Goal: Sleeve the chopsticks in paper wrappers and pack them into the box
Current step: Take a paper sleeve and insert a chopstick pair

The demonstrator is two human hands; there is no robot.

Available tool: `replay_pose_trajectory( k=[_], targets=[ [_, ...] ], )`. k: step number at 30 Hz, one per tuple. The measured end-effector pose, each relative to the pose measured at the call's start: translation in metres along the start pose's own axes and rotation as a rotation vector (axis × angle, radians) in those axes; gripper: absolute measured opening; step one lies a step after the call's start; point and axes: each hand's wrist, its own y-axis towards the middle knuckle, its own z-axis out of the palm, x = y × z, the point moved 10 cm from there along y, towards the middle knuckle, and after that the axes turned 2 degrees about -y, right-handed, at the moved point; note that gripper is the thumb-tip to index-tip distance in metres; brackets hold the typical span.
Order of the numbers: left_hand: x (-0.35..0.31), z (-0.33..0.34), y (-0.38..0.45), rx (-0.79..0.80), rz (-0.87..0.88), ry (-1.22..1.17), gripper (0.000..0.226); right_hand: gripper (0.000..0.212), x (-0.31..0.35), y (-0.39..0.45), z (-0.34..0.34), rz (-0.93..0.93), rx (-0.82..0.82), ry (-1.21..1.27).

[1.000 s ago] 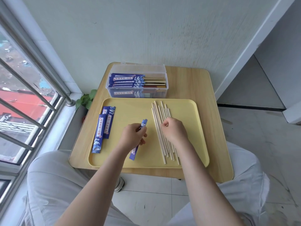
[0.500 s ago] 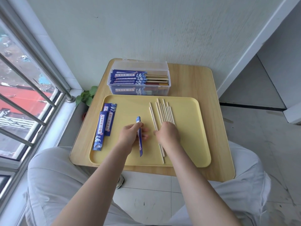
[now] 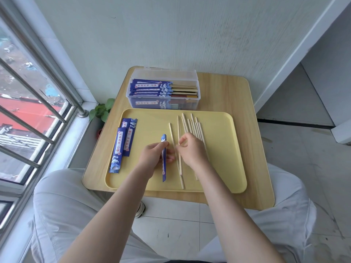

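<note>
My left hand [image 3: 153, 158] pinches a blue paper wrapper [image 3: 164, 164], held edge-on above the yellow tray [image 3: 228, 149]. My right hand [image 3: 191, 150] pinches a bare wooden chopstick [image 3: 179, 164] just right of the wrapper. Another chopstick [image 3: 171, 133] lies between them. Several loose chopsticks [image 3: 195, 126] lie fanned on the tray behind my right hand. Two empty wrappers [image 3: 123, 143] lie at the tray's left. A clear plastic box [image 3: 163, 92] behind the tray holds several sleeved chopsticks.
The tray sits on a small wooden table [image 3: 252, 130] against a wall. A barred window [image 3: 28, 92] runs along the left, with a small green plant [image 3: 102, 111] by the table's corner. My knees flank the table's near edge.
The left hand has turned the wrapper upright and edge-on. The right hand has drawn two chopsticks leftward out of the pile and now pinches one.
</note>
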Motion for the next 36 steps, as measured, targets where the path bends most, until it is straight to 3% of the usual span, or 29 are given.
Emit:
replay_pose_trajectory(
  k=[7, 10, 16, 20, 23, 27, 33, 36],
  targets=[
    [-0.001, 0.001, -0.001, 0.025, -0.034, -0.076, 0.026, 0.013, 0.011, -0.007, -0.022, 0.016, 0.213, 0.57],
    [-0.008, 0.012, -0.006, 0.088, -0.062, -0.19, 0.03, 0.013, 0.016, -0.008, -0.023, -0.019, 0.279, 0.642],
    [-0.037, 0.041, -0.014, 0.244, 0.068, -0.259, 0.034, 0.017, 0.013, -0.009, -0.017, 0.011, 0.283, 0.66],
    [-0.041, 0.042, -0.011, 0.258, 0.114, -0.23, 0.035, 0.018, 0.009, -0.011, -0.016, 0.027, 0.313, 0.694],
    [-0.035, 0.039, -0.01, 0.23, 0.08, -0.178, 0.035, 0.02, 0.01, -0.011, -0.024, -0.003, 0.327, 0.854],
    [-0.045, 0.026, -0.015, 0.123, 0.117, -0.03, 0.025, 0.016, 0.014, -0.004, -0.055, -0.094, 0.183, 0.962],
    [-0.069, 0.003, -0.025, -0.061, 0.424, 0.643, 0.012, 0.007, 0.0, 0.009, -0.09, -0.061, -0.164, 1.058],
    [-0.066, -0.007, -0.028, -0.109, 0.491, 0.809, 0.014, 0.01, -0.014, 0.01, -0.093, 0.015, -0.277, 1.053]
  ],
)
